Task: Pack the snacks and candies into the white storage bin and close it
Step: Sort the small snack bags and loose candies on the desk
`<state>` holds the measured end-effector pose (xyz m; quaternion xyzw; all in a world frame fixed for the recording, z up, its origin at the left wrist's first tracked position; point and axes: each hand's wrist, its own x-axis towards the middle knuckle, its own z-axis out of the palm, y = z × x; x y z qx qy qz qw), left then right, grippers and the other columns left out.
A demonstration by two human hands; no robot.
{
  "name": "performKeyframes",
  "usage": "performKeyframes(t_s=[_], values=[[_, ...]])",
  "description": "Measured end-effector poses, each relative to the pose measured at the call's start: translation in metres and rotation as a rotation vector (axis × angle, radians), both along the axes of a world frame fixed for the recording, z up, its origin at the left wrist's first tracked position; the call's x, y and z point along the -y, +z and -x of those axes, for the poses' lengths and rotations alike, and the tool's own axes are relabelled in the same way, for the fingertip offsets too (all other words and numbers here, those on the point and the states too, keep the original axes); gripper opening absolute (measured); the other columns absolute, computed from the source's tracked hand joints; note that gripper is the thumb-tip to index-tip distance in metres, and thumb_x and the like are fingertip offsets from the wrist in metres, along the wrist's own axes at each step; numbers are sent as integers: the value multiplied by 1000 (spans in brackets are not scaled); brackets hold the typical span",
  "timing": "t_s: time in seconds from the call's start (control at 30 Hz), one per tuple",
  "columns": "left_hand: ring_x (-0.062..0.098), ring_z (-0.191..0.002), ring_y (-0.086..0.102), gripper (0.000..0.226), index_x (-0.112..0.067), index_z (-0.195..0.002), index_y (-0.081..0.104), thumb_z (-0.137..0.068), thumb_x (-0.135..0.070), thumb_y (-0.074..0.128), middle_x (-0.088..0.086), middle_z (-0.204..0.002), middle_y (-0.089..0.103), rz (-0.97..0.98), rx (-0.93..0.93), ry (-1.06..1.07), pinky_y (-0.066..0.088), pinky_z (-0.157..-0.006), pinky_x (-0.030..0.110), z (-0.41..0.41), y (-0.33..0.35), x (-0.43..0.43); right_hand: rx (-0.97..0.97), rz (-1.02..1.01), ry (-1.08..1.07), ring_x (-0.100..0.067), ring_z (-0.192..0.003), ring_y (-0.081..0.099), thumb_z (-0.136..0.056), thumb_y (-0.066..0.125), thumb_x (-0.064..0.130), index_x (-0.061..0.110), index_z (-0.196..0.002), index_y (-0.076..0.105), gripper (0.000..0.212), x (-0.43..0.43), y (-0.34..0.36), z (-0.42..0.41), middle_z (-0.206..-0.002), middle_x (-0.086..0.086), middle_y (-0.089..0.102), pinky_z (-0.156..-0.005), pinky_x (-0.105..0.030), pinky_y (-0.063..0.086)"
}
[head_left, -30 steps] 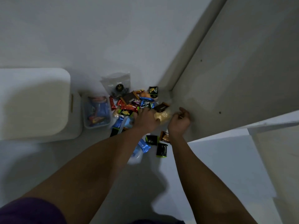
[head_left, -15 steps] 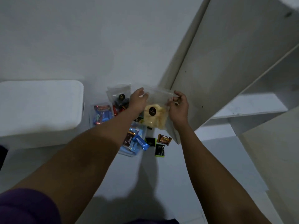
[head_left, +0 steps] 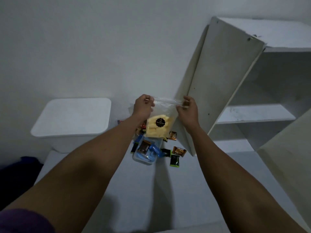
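Note:
A clear plastic bag of yellow chips (head_left: 159, 127) with a round black sticker hangs in the air above the snack pile. My left hand (head_left: 143, 107) pinches its top left corner and my right hand (head_left: 188, 109) pinches its top right corner. Below it on the floor lie a clear tub (head_left: 147, 153) with blue and brown packets and several loose candy wrappers (head_left: 178, 151). The white storage bin (head_left: 74, 121) stands at the left against the wall, its lid on.
A white shelf unit (head_left: 252, 113) stands at the right with its door (head_left: 217, 81) swung open close behind my right hand. A dark cloth (head_left: 20, 165) lies at the far left on the floor.
Both hands picked the chip bag out of the pile and raised it by its top edge. The view tilted up, showing more of the shelf unit.

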<state>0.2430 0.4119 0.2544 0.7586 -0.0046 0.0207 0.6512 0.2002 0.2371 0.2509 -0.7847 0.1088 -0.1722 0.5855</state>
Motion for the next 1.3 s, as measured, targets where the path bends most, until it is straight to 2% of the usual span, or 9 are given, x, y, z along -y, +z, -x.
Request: performKeyframes(t_s=[0.13,0.23,0.3,0.43,0.53,0.63,0.9,1.07,1.3], values=[[18,-83,60,12,-12,-99,59,-101,-22,52,2,-89,63,-146,143,-16,53,-80,38,31,15,-10,115,398,162,-18,-124,50,-93,66,27,17,-129,58,38,-8,31,17,-134,-6,52,-104,-27,37],[20,-85,58,11,-14,-98,57,-101,-22,49,0,-94,61,-251,228,-21,50,-81,39,53,30,-12,86,615,287,-17,-120,54,-93,63,41,26,-123,62,35,-19,58,24,-129,2,59,-104,-47,42],[19,-83,56,12,-13,-98,55,-102,-20,46,1,-95,60,-281,265,-6,47,-76,34,70,43,-14,40,683,349,-16,-110,60,-91,62,45,26,-119,64,34,-27,73,31,-118,6,65,-98,-53,47],[21,-82,56,13,-13,-98,52,-103,-21,43,2,-94,60,-302,282,26,44,-73,34,89,58,-19,16,694,432,-18,-93,65,-89,67,39,19,-104,70,25,-39,95,40,-96,4,69,-88,-48,54],[25,-87,59,12,-14,-98,53,-103,-21,44,2,-98,60,-277,290,42,48,-78,38,101,65,-27,20,718,495,-15,-85,64,-87,71,38,15,-109,69,33,-48,108,49,-88,5,65,-83,-40,56],[27,-91,63,11,-14,-99,55,-102,-19,47,3,-102,62,-253,298,25,50,-80,39,102,68,-37,31,771,487,-19,-87,64,-90,66,36,16,-102,70,23,-59,111,50,-89,4,65,-84,-46,55],[21,-85,60,18,-3,-106,58,-102,-17,47,7,-107,61,-183,304,-17,44,-56,6,85,81,-54,54,917,414,-22,-84,54,-103,45,28,17,-92,57,19,-83,118,32,-91,3,57,-87,-51,48],[21,-85,61,17,-6,-103,60,-102,-19,50,6,-109,62,-148,285,-25,44,-59,11,59,91,-73,88,852,398,-22,-79,56,-101,49,31,17,-90,60,21,-97,121,8,-81,6,56,-83,-50,50],[21,-82,62,18,-6,-105,58,-102,-21,50,7,-104,63,-145,268,-24,44,-64,19,28,95,-97,96,773,427,-22,-84,63,-97,59,33,15,-95,65,20,-99,126,-20,-91,0,66,-81,-46,55]])
